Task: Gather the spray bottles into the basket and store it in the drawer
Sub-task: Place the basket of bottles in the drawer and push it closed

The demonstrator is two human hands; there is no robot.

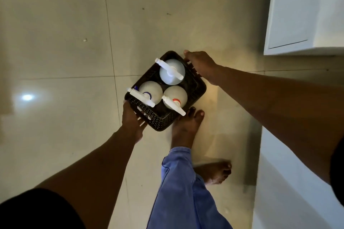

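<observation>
Looking straight down here, and right in the middle of the frame sits the dark perforated basket (166,118), held up over the pale tiled floor (61,38) between two outstretched arms. The left hand (132,119) has it at the lower-left rim, fingers (141,117) curled through the handle slot and closed on the plastic. The right hand (200,64) takes the opposite rim at the upper right, fingers wrapped over the edge and clamped down, thumb lying along the top. Inside, three spray bottles stand upright, packed close and touching one another. The top bottle (172,71) is all white, its trigger head pointing to the upper left. Lower left in the basket is the blue-collared bottle (150,90), its nozzle reaching out over the rim beside the left hand. Lower right is the red-collared bottle (175,95), its white trigger head poking past the bottom edge of the basket. Just beneath that edge a bare foot (186,128) is planted on the tiles, with a blue trouser leg (178,182) running down to the bottom of the frame, and a second bare foot (216,172) blurred off to its right. A white cabinet (305,10) fills the upper right corner, well apart from the basket, and more white surface runs down the right edge.
</observation>
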